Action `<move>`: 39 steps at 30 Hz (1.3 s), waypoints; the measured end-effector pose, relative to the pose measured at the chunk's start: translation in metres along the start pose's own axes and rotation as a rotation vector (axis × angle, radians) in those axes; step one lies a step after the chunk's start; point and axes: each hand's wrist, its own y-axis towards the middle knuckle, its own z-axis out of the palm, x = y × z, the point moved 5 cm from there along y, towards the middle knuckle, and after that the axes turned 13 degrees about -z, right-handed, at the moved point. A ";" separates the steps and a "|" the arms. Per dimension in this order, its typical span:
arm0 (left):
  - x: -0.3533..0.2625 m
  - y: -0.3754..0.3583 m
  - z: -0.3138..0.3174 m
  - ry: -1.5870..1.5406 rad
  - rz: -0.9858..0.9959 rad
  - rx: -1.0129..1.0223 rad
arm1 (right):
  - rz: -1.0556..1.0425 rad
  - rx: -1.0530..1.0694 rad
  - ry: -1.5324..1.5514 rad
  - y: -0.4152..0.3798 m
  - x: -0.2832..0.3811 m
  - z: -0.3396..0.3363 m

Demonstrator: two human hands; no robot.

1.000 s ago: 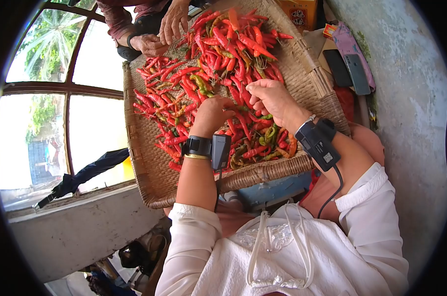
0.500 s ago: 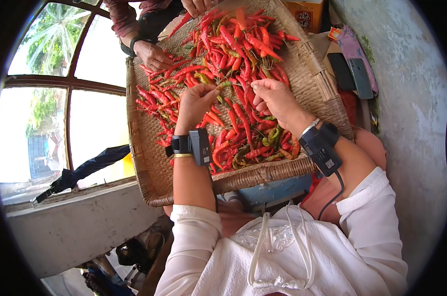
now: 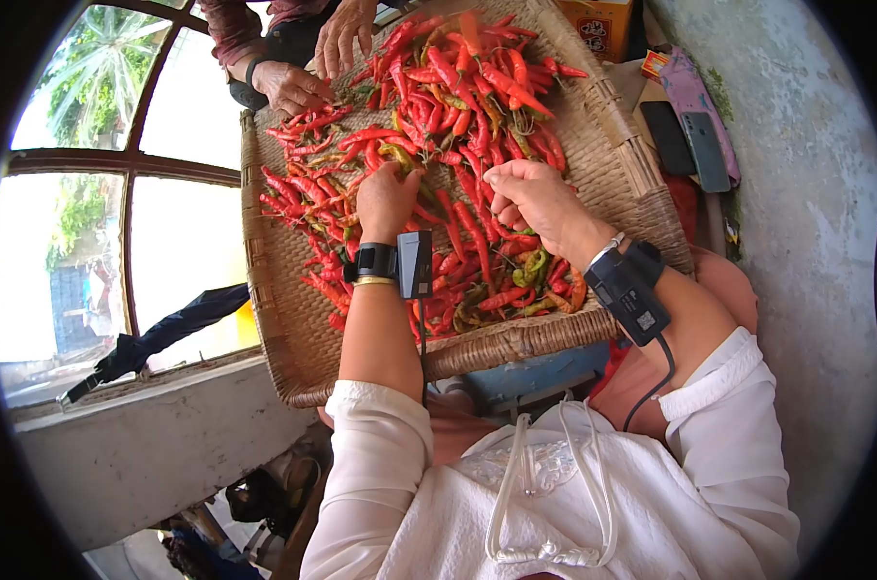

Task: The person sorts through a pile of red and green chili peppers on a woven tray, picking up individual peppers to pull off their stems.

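Red chili peppers (image 3: 472, 232), with some green and yellowish ones, are spread over a woven basket tray (image 3: 516, 338). My left hand (image 3: 388, 201) rests low over the left middle of the peppers, its fingers curled downward beside a yellow-green chili (image 3: 397, 155). Its fingertips are partly hidden, so what they grip cannot be made out. Above the centre right of the pile, my right hand (image 3: 535, 203) is closed with thumb and forefinger pinched together. Anything in that pinch is too small to name. Greenish chilies (image 3: 530, 269) lie below my right hand.
Across the tray, another person's two hands (image 3: 293, 87) (image 3: 345, 37) are at its far left edge. Two phones (image 3: 706, 153) and a pink pouch (image 3: 698, 87) lie at the right, near an orange box (image 3: 598, 29). A folded umbrella (image 3: 173, 333) leans by the window.
My left hand has moved slightly right and turned down into the peppers; my right hand has shifted slightly left. The other person's hands have moved, one leftward to join the other near the edge.
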 end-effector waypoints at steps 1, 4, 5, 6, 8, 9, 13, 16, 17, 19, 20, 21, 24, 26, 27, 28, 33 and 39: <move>-0.001 -0.002 0.001 0.004 0.012 0.091 | -0.003 0.006 -0.004 0.000 0.000 0.000; -0.002 -0.008 -0.002 -0.033 0.054 0.143 | 0.018 0.020 0.022 0.000 -0.002 0.001; -0.003 -0.010 -0.005 -0.073 0.085 0.103 | 0.018 0.020 0.023 0.000 -0.002 0.001; 0.001 -0.008 -0.004 -0.072 0.086 0.102 | 0.020 0.029 0.024 0.000 -0.002 0.001; 0.013 -0.005 -0.017 -0.221 0.090 -0.185 | 0.019 0.037 0.026 0.000 -0.003 0.000; 0.015 -0.004 -0.022 -0.373 0.002 -0.086 | 0.019 0.041 0.028 0.000 -0.003 0.000; -0.001 -0.021 -0.024 -0.790 -0.021 0.486 | 0.034 0.037 -0.002 -0.004 0.003 0.005; -0.023 -0.048 -0.015 -0.815 0.076 0.852 | 0.063 0.101 0.092 -0.005 0.003 0.009; -0.027 -0.056 -0.009 -0.717 0.092 0.952 | 0.064 0.099 0.092 -0.005 0.001 0.007; -0.027 -0.057 -0.009 -0.674 0.096 0.967 | -0.007 -0.049 0.129 0.000 -0.001 -0.006; -0.019 -0.047 -0.009 -0.653 0.079 0.916 | 0.015 -0.103 0.158 0.001 -0.003 -0.011; -0.011 -0.038 -0.011 -0.631 0.061 0.864 | 0.015 -0.103 0.159 0.000 -0.002 -0.011; 0.007 -0.013 -0.025 -1.084 -0.101 0.548 | 0.045 -0.110 0.108 -0.001 -0.003 -0.010; 0.033 -0.001 -0.027 -1.184 -0.230 0.225 | 0.046 -0.088 0.103 0.000 -0.005 -0.008; 0.035 -0.001 -0.022 -1.184 -0.231 0.224 | 0.047 -0.066 0.098 0.000 -0.006 -0.007; 0.034 -0.001 -0.019 -0.825 -0.143 0.163 | 0.049 -0.063 0.097 0.001 -0.006 -0.007; 0.012 -0.016 -0.010 0.074 0.078 0.111 | 0.047 -0.070 0.077 0.000 -0.005 -0.008; 0.021 -0.011 0.000 0.142 0.044 0.141 | 0.049 -0.009 0.078 0.000 -0.006 -0.005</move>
